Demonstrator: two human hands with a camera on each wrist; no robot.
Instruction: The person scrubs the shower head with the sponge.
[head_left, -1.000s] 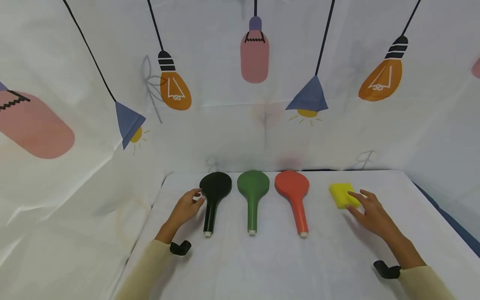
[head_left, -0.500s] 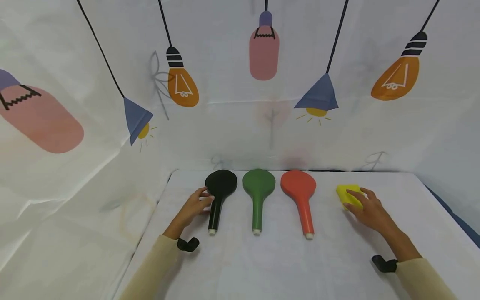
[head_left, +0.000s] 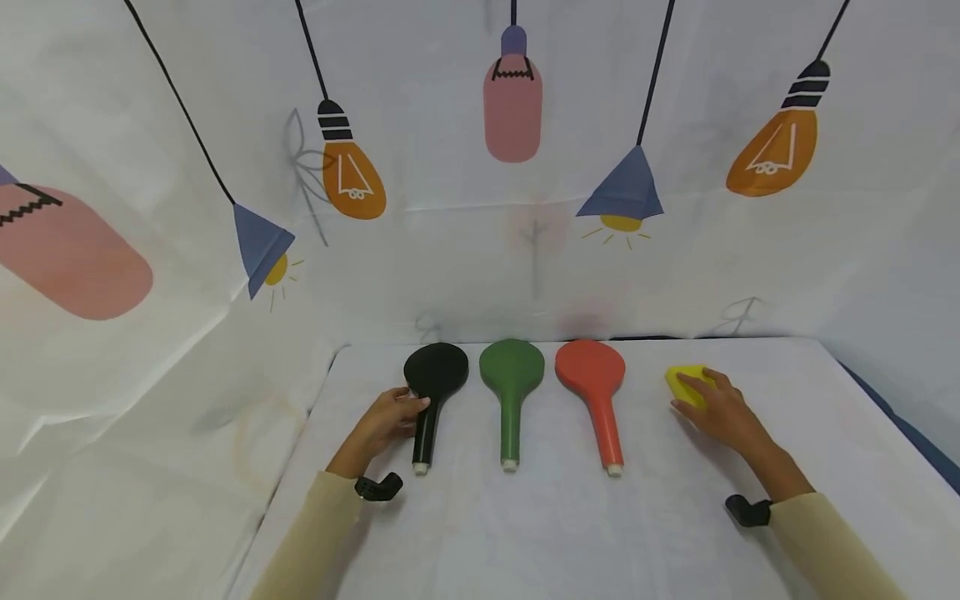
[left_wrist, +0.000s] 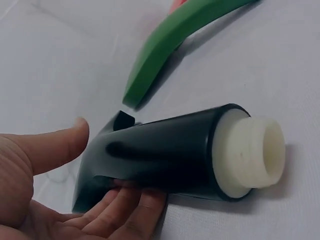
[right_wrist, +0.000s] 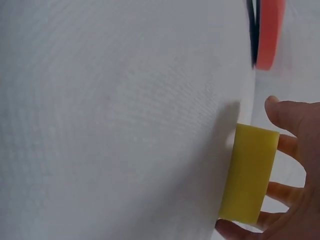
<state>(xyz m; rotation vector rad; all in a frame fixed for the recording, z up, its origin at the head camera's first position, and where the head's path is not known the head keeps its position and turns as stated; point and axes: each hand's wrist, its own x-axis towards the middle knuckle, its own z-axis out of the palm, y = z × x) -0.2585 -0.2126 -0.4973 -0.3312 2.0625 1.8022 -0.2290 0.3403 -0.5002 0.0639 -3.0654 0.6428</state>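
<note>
A black hand shower head [head_left: 437, 371] lies leftmost in a row on the white-covered table. Beside it my left hand [head_left: 390, 417] touches its handle. The left wrist view shows the fingers [left_wrist: 122, 210] against the handle's underside, the thumb raised apart above. A pale threaded end [left_wrist: 260, 150] points away from the hand. On the table's right side sits a yellow sponge [head_left: 684, 385], partly covered by my right hand [head_left: 722, 410]. In the right wrist view the fingers spread behind the sponge [right_wrist: 249, 175], and the thumb stands off its upper end.
A green shower head [head_left: 512, 371] and a red shower head [head_left: 591, 371] lie in the middle, handles toward me. Behind the table [head_left: 525, 542] hangs a white sheet [head_left: 450, 275] printed with lamps. A black wrist mount [head_left: 378, 487] sits at the left wrist.
My left hand has come in to the black shower head, its thumb now over the handle. My right hand has moved further over the sponge. The shower heads stay in place.
</note>
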